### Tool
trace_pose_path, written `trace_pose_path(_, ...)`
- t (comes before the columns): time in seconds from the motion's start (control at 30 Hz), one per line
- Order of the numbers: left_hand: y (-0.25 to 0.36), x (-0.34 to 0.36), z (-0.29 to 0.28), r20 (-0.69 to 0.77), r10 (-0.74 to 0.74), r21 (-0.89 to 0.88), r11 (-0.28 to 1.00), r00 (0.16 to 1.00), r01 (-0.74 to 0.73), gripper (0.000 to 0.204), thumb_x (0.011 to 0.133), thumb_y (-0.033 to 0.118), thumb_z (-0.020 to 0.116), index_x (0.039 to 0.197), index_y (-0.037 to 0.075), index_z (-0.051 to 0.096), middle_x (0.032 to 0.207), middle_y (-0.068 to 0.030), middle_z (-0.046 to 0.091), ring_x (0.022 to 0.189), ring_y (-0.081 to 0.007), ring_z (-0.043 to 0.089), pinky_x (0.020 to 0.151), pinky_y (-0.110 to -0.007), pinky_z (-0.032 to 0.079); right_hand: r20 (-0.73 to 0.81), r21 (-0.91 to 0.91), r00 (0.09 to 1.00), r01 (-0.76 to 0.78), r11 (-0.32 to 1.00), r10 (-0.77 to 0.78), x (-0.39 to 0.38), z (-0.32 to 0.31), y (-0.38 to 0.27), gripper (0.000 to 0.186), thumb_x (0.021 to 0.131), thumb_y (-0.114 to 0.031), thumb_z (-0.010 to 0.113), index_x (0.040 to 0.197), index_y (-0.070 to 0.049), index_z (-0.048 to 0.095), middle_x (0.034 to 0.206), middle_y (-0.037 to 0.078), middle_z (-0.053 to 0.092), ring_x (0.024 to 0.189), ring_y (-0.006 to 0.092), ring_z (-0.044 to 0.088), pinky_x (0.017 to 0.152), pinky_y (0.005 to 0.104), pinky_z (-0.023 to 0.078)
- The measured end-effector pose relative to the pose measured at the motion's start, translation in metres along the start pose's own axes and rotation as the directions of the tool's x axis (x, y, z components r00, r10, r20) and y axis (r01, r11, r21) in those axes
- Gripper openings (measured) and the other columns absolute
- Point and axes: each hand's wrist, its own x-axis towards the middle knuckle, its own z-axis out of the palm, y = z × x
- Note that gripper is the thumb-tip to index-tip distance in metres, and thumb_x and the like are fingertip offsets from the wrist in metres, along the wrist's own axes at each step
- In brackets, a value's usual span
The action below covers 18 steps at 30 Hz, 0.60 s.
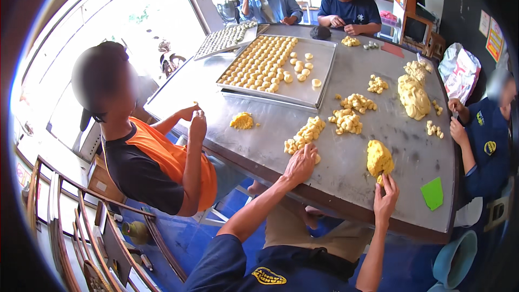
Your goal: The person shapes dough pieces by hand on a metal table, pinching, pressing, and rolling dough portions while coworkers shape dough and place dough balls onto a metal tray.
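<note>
My left hand (301, 165) is at the near edge of the table, its fingers bent down against a heap of pale dough pieces (306, 134). A small dough piece (317, 159) shows at its fingertips, partly covered by them. Farther right, my right hand (386, 197) pinches a small lump of deep-yellow filling (380, 179) between thumb and fingers. That lump touches the near end of a larger yellow filling mound (379, 157), which has a crumbly surface.
A large metal tray (321, 97) holds rows of dough balls. Other dough heaps (346, 121) and a big dough mass (413, 97) lie at right, with a green sheet (432, 193) near the edge. Co-workers surround the table, one in orange (162, 162) close on my left.
</note>
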Motion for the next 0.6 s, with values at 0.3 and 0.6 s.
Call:
trace_pose_path(0.3, -0.04, 0.03, -0.063, -0.327, -0.081, 0.084, 0.99, 0.942, 0.115, 0.021, 0.105, 0.014, 0.048, 0.116, 0.003, 0.062, 0.106, -0.0245, 0.07, 0.099, -0.0411, 0.067, 0.079, -0.048, 0.055, -0.016, -0.011, 1.0, 0.021, 1.0, -0.021, 0.009, 0.002, -0.001, 0.042, 0.094, -0.011, 0.069, 0.135, -0.006, 0.067, 0.14, 0.015, 0.062, 0.127, 0.0368, 0.055, 0.11, 0.0455, 0.042)
trace_pose_path(0.6, -0.15, 0.037, -0.119, -0.138, 0.128, 0.66, 0.752, 0.982, -0.005, 0.033, 0.105, 0.033, 0.052, 0.108, 0.002, 0.064, 0.101, -0.0224, 0.07, 0.084, -0.0417, 0.067, 0.071, -0.056, 0.052, -0.01, 0.017, 1.0, 0.028, 0.999, -0.028, 0.007, 0.005, -0.002, 0.04, 0.094, -0.012, 0.069, 0.134, -0.005, 0.067, 0.14, 0.014, 0.062, 0.129, 0.0353, 0.054, 0.111, 0.0449, 0.042)
